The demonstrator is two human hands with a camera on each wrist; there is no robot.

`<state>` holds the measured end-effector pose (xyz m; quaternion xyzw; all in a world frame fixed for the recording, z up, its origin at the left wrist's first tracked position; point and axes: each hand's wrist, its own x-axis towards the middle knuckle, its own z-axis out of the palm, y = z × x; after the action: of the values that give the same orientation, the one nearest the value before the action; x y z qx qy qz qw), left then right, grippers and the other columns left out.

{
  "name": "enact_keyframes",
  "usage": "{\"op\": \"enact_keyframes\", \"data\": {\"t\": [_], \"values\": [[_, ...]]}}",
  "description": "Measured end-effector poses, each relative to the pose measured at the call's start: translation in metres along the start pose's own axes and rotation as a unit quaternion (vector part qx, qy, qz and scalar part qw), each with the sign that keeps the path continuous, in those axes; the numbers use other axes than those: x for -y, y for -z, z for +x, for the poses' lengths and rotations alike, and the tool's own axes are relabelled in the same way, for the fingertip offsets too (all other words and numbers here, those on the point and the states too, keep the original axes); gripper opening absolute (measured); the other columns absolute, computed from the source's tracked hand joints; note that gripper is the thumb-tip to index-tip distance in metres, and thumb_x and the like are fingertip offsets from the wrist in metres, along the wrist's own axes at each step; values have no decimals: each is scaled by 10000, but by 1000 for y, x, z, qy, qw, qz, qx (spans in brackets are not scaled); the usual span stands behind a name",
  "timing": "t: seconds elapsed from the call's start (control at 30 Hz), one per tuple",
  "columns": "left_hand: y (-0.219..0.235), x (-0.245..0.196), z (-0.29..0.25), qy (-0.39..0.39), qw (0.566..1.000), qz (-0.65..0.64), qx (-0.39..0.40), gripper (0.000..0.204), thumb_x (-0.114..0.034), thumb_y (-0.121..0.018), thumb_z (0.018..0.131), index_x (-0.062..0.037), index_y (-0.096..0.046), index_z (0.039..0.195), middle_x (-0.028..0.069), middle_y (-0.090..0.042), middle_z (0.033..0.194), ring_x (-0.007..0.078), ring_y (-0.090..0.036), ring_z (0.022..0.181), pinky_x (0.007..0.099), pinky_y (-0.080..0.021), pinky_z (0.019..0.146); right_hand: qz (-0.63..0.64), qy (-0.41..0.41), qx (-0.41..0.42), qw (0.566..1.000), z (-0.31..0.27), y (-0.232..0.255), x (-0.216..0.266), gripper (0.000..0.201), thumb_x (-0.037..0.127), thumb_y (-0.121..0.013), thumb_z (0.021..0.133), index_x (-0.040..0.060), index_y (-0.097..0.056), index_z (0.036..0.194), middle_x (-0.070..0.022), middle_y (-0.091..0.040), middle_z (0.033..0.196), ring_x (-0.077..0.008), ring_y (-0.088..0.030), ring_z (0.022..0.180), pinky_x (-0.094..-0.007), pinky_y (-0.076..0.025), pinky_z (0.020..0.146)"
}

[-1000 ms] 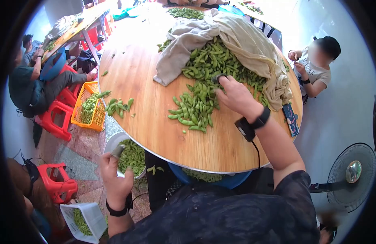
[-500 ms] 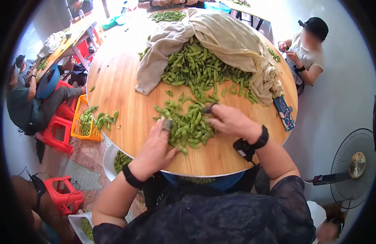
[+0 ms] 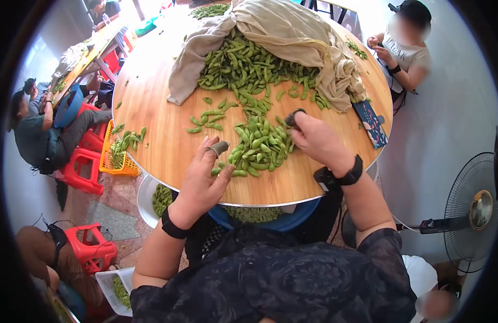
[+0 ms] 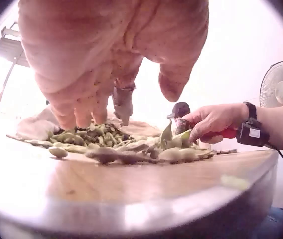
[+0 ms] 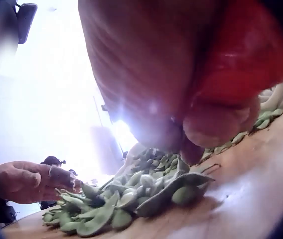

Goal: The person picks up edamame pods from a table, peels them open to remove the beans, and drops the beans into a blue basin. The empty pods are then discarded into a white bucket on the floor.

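Green pods [image 3: 258, 145] lie in a small pile on the round wooden table, between the two hands. My left hand [image 3: 202, 180], a grey-green sleeve on one finger, is at the pile's left with its thumb spread. In the left wrist view the fingers of the left hand [image 4: 114, 55] extend downward over the pods [image 4: 91, 138], holding nothing visible. At the pile's right edge, my right hand [image 3: 324, 141] has a dark cover on one digit. Its fingers curl around a red object [image 5: 251, 55] in the right wrist view, beside the pods [image 5: 126, 199].
A larger pod heap [image 3: 243, 64] lies under a beige cloth [image 3: 286, 27]. Loose pods [image 3: 211, 121] are left of the pile. A patterned case [image 3: 370, 124] lies at the right. Below the table edge are a white bowl [image 3: 146, 202] and blue basin [image 3: 300, 215]. A fan [image 3: 475, 212] stands right.
My left hand has come from above the white bowl to the table beside the small pile. My right hand has moved back from the larger heap. Several pods now lie apart, left of the pile.
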<state>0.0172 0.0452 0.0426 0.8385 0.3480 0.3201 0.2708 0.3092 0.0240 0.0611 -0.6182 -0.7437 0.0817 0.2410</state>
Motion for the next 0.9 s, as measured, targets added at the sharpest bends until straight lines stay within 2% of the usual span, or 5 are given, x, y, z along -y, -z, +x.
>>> {"op": "enact_keyframes", "data": {"t": [0.27,0.4,0.6,0.73,0.9], "values": [[-7,-27,-23,-48,995,-83,-13,229,-75,-569,910,35,-576,1111,141,-604,1021,257,-590,967,327,-450,873,18,9,-30,999,10,-14,-7,185,117,-568,845,20,-500,988,-168,-613,819,-346,-613,737,-413,-482,649],[-20,-41,-22,114,946,-290,93,260,-176,-480,991,28,-569,1127,58,-617,947,146,-604,875,245,-464,771,135,1,-58,989,-11,1,17,225,90,-579,840,19,-544,1051,-134,-621,801,-281,-626,715,-361,-483,627],[-34,-34,-5,325,653,-638,248,462,-466,-381,1002,-50,-580,1023,31,-595,774,112,-597,699,203,-454,573,12,238,-18,971,-44,8,54,255,90,-622,800,49,-562,1045,-93,-618,819,-240,-617,581,-343,-479,481],[-52,-31,-4,318,674,-636,200,349,-403,-438,1002,-83,-558,934,-4,-530,696,89,-501,585,214,-390,508,8,263,-3,965,-42,-3,46,184,79,-592,816,39,-542,988,-124,-614,829,-281,-615,589,-360,-487,496],[-56,-43,-6,331,688,-632,130,287,-348,-463,1003,-90,-544,908,-19,-499,677,76,-466,575,211,-368,506,96,50,-62,992,-45,-16,24,205,58,-511,861,2,-492,1057,-128,-562,689,-298,-575,566,-364,-463,504]]}}
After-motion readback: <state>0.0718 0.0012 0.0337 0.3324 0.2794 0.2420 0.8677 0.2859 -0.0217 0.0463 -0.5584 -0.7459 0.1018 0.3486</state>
